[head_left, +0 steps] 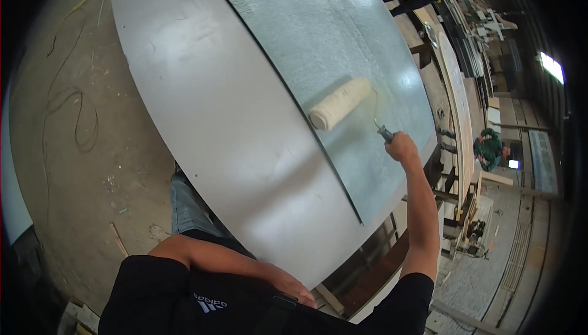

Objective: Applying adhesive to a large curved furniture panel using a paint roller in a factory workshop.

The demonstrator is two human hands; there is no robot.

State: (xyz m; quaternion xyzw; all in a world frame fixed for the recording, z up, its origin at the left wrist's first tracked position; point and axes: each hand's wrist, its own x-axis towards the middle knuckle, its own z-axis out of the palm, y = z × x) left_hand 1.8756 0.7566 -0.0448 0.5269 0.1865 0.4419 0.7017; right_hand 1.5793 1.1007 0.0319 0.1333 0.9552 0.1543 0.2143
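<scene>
The paint roller (340, 103) is at mid-frame, over the blue-grey sheet (337, 47), one end near the dark edge (348, 196). Light, even pressure with overlapping strokes should suit the wet-looking surface. The right hand (401, 147), right of centre, encircles the handle (385, 134), arm outstretched; the left hand (291, 284), lower centre, has loosely extended fingers.

Cream paint roller (341, 103), slanted; glossy blue-grey sheet (294, 22), beneath

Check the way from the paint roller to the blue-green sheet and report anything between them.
Nothing visible is between them. The roller is on or just above the sheet; contact is hard to tell. The right grip holds its handle off to the side.
</scene>
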